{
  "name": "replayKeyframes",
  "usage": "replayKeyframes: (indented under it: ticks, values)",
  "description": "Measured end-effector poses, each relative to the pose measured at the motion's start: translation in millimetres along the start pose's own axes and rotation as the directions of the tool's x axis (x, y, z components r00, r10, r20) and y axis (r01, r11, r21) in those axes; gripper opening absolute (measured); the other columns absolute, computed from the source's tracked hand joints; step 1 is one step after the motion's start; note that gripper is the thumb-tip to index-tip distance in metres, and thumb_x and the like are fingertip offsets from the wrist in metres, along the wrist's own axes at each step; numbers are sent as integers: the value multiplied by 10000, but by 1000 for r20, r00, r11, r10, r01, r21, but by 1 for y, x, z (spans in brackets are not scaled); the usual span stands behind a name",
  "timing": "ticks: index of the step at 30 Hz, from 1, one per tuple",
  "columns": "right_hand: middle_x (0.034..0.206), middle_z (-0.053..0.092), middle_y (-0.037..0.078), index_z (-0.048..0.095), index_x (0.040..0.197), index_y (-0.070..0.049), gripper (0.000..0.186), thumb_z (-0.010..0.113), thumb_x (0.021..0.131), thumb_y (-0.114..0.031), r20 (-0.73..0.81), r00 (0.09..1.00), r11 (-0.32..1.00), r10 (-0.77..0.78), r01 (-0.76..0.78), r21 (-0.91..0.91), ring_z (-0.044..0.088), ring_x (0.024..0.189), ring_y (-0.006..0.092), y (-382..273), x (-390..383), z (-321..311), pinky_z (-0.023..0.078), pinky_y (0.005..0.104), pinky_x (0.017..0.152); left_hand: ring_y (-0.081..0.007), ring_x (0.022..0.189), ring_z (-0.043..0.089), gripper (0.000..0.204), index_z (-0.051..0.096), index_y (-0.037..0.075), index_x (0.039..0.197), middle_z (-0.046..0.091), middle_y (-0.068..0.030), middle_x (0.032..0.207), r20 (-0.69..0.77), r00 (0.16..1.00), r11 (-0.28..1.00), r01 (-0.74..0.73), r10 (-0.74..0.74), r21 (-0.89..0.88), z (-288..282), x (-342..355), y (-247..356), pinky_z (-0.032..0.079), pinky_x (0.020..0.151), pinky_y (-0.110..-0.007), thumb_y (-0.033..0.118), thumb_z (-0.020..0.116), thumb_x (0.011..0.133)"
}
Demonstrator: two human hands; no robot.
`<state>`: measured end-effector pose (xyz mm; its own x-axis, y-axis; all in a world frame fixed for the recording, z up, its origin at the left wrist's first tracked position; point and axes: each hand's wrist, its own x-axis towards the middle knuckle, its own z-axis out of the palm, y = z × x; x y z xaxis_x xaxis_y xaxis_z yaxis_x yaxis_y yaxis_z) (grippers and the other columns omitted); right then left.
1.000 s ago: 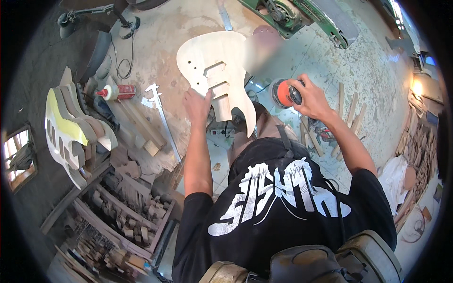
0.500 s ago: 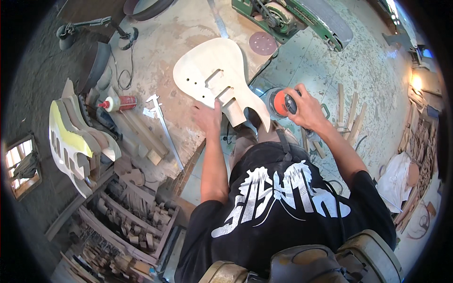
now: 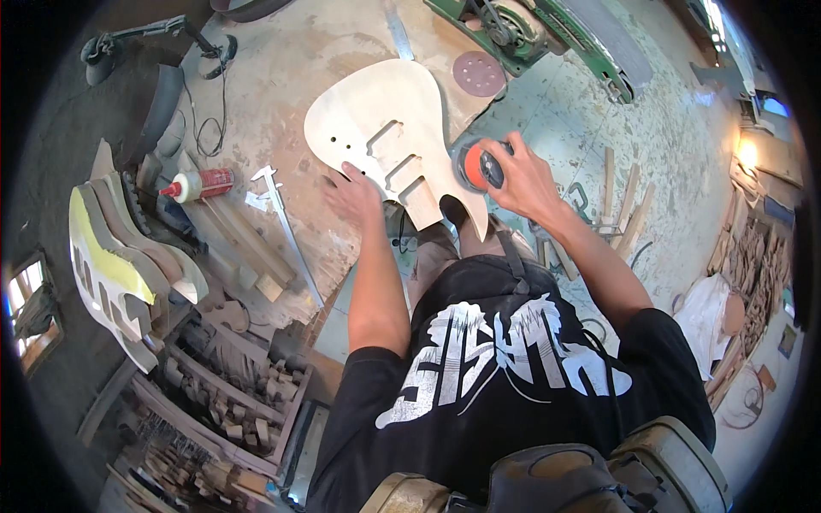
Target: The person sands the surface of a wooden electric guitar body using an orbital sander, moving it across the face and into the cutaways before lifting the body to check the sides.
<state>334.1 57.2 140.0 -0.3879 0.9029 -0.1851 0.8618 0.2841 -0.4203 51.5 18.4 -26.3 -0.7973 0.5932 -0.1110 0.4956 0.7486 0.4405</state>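
Note:
A pale wooden guitar body (image 3: pixel 376 103), with three rectangular cutouts and several small round holes, lies flat on the workbench, its neck end toward me. My left hand (image 3: pixel 355 198) is open against the body's left edge, fingers spread, one fingertip over the wood near a hole. My right hand (image 3: pixel 523 179) is closed around an orange and black orbital sander (image 3: pixel 475 165). The sander is tipped on its side, its pad at the inward curve of the body's right edge; whether it touches I cannot tell.
Left on the bench are a caliper (image 3: pixel 286 227), a glue bottle (image 3: pixel 201 184), wood strips (image 3: pixel 248 248) and a desk lamp (image 3: pixel 154 30). A perforated sanding disc (image 3: pixel 479 74) lies beyond the body. A green machine (image 3: pixel 513 30) stands far right. More guitar bodies (image 3: pixel 115 248) stand at left.
The sander in my right hand has moved left, up to the guitar body's edge. My left hand has shifted left and slightly away from me along the body's edge.

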Motion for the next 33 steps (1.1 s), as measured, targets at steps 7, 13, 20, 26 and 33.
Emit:
replayKeyframes:
  ticks: [7,13,20,26,33]
  values:
    - [1206,545,183,589,1370,-212,655,806,756,-142,-38,996,996,-77,75,-46,679,1016,455,-9,44,0,585,539,788,-454,1438,418,600,567,21,1470,434,-279,1575,16,999,999,41,-42,8,-3,-2,6,347,1193,-565,474,403,1113]
    - [1241,545,190,585,1367,-201,647,831,769,-176,-30,997,996,-76,74,-46,677,1031,465,-10,64,1,577,546,830,-434,1452,409,621,546,49,1516,444,-255,1586,19,999,998,45,-45,34,-5,-2,7,336,1201,-559,488,388,1106]
    - [1308,532,204,568,1377,-203,647,817,780,-191,-8,1000,998,-9,8,-65,677,1065,483,-12,79,-2,581,553,859,-442,1451,415,613,553,53,1510,436,-265,1587,2,999,999,36,-36,30,-2,0,5,338,1201,-556,485,396,1105]
    - [1322,532,207,563,1378,-202,646,809,780,-195,56,998,997,30,-26,-72,683,1056,487,-21,84,-3,579,559,861,-440,1455,414,588,570,53,1492,445,-271,1577,-14,999,999,30,-30,14,-3,-1,3,344,1194,-569,466,416,1104]
    - [1315,525,216,556,1377,-199,655,813,774,-203,15,998,996,63,-62,-66,679,1044,502,-12,85,-3,575,565,876,-442,1454,416,569,584,57,1477,452,-267,1574,-40,999,1000,26,-26,3,-3,-2,7,348,1185,-584,456,427,1103]
